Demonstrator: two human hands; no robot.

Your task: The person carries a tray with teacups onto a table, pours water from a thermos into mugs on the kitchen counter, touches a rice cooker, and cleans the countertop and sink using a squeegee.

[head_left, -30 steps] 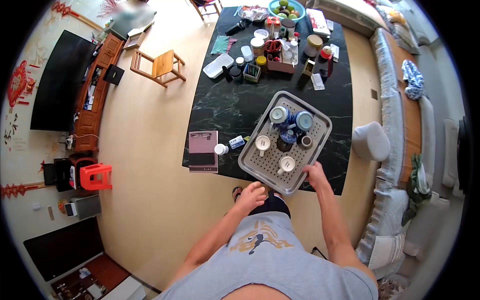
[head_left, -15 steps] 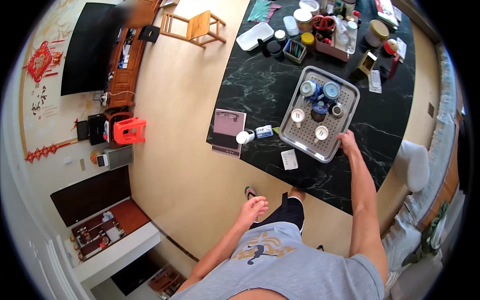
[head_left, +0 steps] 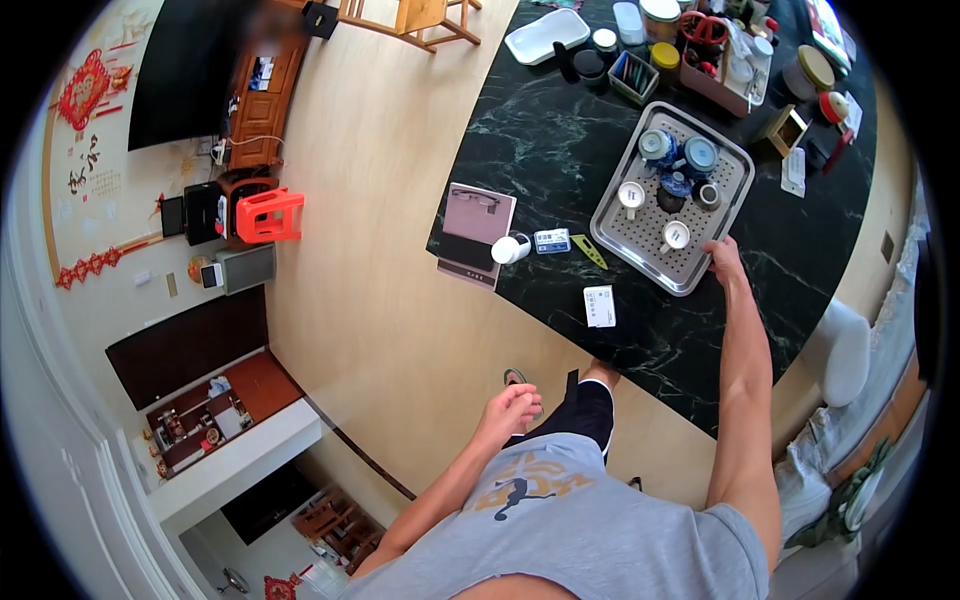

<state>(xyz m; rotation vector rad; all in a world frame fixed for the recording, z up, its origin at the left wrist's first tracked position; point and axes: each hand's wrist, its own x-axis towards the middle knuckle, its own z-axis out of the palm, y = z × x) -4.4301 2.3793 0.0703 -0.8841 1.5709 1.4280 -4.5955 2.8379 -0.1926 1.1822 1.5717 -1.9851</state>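
My right hand (head_left: 727,260) grips the near right edge of a perforated metal tray (head_left: 640,252) resting on the dark marble-patterned table. On the tray are two white cups (head_left: 676,235), blue-patterned cups (head_left: 700,154) that look upside down, and a small dark-sided cup (head_left: 707,195). My left hand (head_left: 508,413) hangs in front of my body, off the table, its fingers curled together with nothing visible in them. Beside the tray's left corner lies a yellow-green utility knife (head_left: 589,251). A small white box (head_left: 600,306) lies closer to the table's near edge.
At the table's left edge are a white bottle (head_left: 511,248), a blue-white box (head_left: 552,241) and a mauve folder (head_left: 480,205) with glasses. Beyond the tray stand a pen holder (head_left: 633,80), jars and a crowded organizer (head_left: 718,88). A red stool (head_left: 270,215) stands across the floor.
The tray has slid away from me across the table with my right hand on its edge, uncovering more of the utility knife. The camera view has shifted. My left hand stays curled.
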